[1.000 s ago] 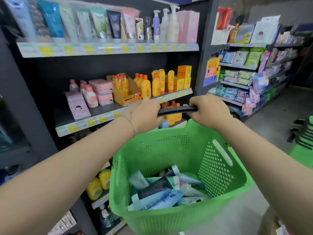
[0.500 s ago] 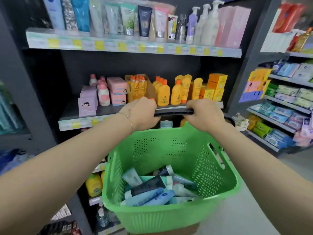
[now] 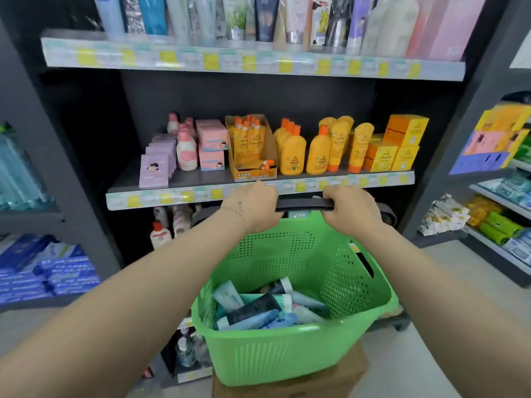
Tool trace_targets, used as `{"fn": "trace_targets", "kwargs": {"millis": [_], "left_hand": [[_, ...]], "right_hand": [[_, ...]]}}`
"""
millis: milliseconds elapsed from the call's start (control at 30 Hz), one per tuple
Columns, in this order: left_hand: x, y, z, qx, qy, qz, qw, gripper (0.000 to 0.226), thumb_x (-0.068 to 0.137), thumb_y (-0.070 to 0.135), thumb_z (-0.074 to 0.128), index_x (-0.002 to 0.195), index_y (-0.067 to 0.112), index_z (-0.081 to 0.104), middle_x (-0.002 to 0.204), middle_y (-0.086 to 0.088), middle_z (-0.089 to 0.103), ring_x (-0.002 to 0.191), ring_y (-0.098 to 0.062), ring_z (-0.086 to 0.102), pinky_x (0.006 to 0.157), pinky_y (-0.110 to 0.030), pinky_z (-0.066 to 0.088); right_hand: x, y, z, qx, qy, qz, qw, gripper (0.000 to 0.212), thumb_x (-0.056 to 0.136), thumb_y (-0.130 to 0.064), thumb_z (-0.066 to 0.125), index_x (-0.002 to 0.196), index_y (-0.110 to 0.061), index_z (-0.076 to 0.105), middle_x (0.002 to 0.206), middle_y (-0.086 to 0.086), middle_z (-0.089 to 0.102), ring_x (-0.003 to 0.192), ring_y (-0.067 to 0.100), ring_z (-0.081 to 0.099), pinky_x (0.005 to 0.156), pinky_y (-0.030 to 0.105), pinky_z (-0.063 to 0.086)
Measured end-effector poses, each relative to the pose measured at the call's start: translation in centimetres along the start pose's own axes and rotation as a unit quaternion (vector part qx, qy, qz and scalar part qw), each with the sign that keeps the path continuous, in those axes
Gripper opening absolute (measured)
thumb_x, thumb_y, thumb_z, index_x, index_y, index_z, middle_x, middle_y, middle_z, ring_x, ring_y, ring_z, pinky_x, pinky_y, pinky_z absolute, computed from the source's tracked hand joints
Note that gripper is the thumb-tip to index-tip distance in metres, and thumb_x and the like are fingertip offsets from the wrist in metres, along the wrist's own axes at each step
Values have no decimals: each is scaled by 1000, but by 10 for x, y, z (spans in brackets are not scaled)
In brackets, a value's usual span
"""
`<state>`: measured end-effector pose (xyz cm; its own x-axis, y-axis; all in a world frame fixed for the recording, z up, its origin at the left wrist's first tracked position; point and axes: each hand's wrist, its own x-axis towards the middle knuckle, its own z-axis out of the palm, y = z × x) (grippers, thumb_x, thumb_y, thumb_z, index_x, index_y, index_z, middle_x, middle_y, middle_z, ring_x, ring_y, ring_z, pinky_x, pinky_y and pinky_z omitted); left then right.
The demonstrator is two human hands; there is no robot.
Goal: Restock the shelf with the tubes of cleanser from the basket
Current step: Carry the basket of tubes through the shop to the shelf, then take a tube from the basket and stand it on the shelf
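We have both hands on the black handle (image 3: 304, 204) of the green basket (image 3: 287, 360). Our left hand (image 3: 255, 208) is clenched round its left end and our right hand (image 3: 352, 209) round its right end, fingers curled over the bar and knuckles up. Gripping it apart like this, we judge, keeps the basket level, which matters because the load inside is loose. The tubes of cleanser (image 3: 255, 308) lie heaped on the basket's floor, crossing one another, a dark tube lying over pale blue and white ones. The basket sits in front of the shelving, its far wall just below the middle shelf (image 3: 201, 193), where orange bottles (image 3: 293, 153) and pink boxes (image 3: 211, 159) stand. A brown cardboard box (image 3: 339, 380) shows directly under the basket's base; we cannot tell whether the basket rests on it or hangs just above it. It would serve well as a stand, since neither hand can pick while both are carrying. The top shelf (image 3: 247, 60) holds a row of standing tubes (image 3: 264, 18), blurred here but upright and packed side by side, so we take that as the place to fill. By our reading the restocking proper has not begun. The next move calls for the basket to be supported some other way so one hand can let go and reach in. The thing to watch is the basket tipping once only one hand is on the handle.
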<state>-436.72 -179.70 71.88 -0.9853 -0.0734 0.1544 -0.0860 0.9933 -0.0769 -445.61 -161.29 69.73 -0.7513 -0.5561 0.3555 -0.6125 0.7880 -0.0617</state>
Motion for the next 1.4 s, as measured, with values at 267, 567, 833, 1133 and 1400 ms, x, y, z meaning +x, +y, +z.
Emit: {"fn": "trace_targets", "kwargs": {"millis": [267,567,833,1133,1400], "left_hand": [[6,-3,5,8,-9,-22,1000,39,94,47,45,109,14,59,105,-10,59,84,-29,57,73,-37,51],[-28,7,11,13,29,34,999,50,90,65,41,79,19,54,69,1,52,67,-23,55,58,-30,44],[-79,29,32,31,10,73,997,71,83,81,19,76,20,55,64,3,54,55,-14,51,51,-29,41],[-116,41,68,31,10,104,994,47,98,58,16,91,20,41,64,3,54,53,-19,53,49,-30,43],[-136,52,102,4,0,95,995,32,102,49,20,91,22,33,82,5,44,66,-16,43,56,-31,40]], "right_hand": [[13,-1,4,-44,-30,-24,998,7,82,-23,55,78,-19,51,68,2,53,68,29,52,56,30,40],[-26,-5,0,-19,-7,-29,999,52,77,-71,59,59,-26,40,55,-10,45,53,14,47,50,28,36],[-83,-9,-8,37,-171,-31,984,75,65,-88,36,75,-15,48,64,-1,47,59,19,45,51,32,29],[-124,-8,17,87,-195,-25,977,53,91,-65,38,85,-14,49,75,3,54,67,20,49,56,31,30],[-135,3,38,84,-219,-94,967,42,92,-62,44,78,-23,38,77,-4,45,67,15,42,59,34,37]]}}
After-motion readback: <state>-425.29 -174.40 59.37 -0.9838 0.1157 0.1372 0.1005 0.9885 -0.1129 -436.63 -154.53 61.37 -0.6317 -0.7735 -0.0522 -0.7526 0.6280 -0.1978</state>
